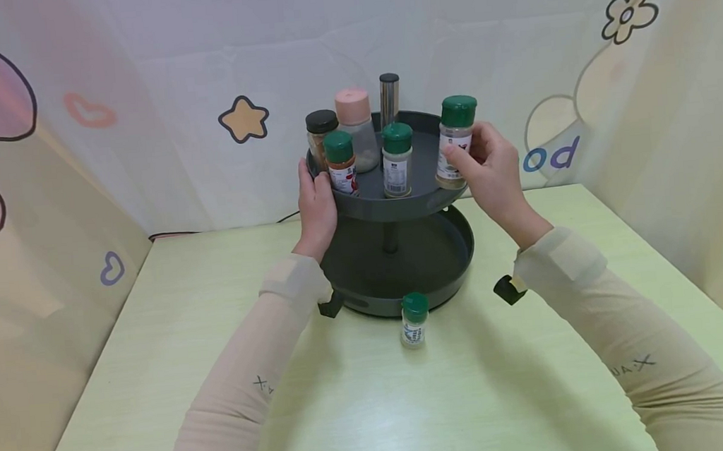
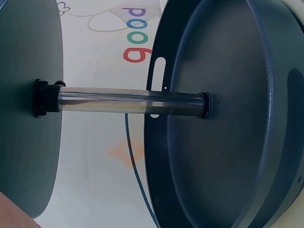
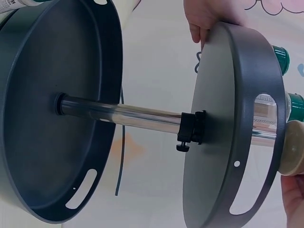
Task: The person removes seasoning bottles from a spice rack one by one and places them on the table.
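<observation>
A dark two-tier round rack (image 1: 399, 300) stands on the table. My left hand (image 1: 317, 204) grips the upper tray (image 1: 429, 156) at its left rim. My right hand (image 1: 494, 169) holds a green-capped spice jar (image 1: 455, 144) upright at that tray's right edge, thumb across the label; in the right wrist view, the jar's base (image 3: 292, 147) shows beside the rim slot. Also on the upper tray are a red-brown spice jar (image 1: 341, 163), a pale green-capped jar (image 1: 397, 162), a black-capped jar (image 1: 321, 133), a pink-capped bottle (image 1: 357, 130) and a slim metal post (image 1: 389, 96).
Another small green-capped jar (image 1: 414, 320) stands on the table (image 1: 364, 416) before the rack. The lower tray (image 2: 223, 142) hangs around a chrome pole (image 2: 128, 100) with nothing seen in it. A patterned curtain (image 1: 196, 68) closes off the back, with a thin cable (image 2: 135, 166) near it.
</observation>
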The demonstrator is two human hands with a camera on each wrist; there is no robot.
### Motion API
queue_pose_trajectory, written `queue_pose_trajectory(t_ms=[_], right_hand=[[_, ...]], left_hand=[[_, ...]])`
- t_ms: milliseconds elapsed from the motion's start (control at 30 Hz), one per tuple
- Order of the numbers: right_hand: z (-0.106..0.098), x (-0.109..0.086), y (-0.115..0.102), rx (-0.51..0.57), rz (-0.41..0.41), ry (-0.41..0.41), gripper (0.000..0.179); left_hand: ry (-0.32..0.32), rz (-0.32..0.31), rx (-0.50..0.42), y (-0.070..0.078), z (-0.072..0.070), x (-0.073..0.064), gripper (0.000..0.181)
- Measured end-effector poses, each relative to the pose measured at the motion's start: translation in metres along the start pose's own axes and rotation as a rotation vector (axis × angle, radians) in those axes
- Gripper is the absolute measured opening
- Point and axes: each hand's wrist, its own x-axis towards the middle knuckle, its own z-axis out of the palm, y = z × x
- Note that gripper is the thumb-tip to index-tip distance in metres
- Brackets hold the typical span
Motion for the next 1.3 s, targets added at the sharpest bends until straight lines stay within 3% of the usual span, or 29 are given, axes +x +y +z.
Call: queue_pose_trajectory(t_ms=[567, 1300], right_hand=[[-0.004, -0.005, 0.005, 0.043, -0.060, 0.041, 0.031], [-0.012, -0.018, 0.007, 0.052, -0.104, 0.029, 0.029]], left_hand=[[0.000, -0.004, 0.005, 0.001, 0.000, 0.000, 0.056], [-0.004, -0.001, 0.001, -0.001, 0.000, 0.000, 0.056]])
